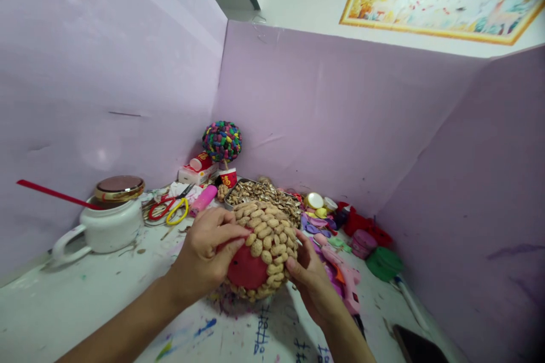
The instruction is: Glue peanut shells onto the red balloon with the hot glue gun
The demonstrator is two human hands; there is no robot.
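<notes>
A round ball covered in peanuts is in the middle of the head view, with a bare red patch facing me. My right hand grips its right side, thumb on the peanuts and fingers behind. My left hand is closed in a pinch at the upper left edge of the patch, beside the peanuts. Whatever lies between those fingertips is too small and hidden to make out. Just behind the ball lies a tray of broken peanut shells.
At left stand a white mug with a gold-rimmed lid, red scissors and yellow-handled scissors. A multicoloured ball on a stick stands at the back. Right are a pink toy-like piece, a green tub and a phone.
</notes>
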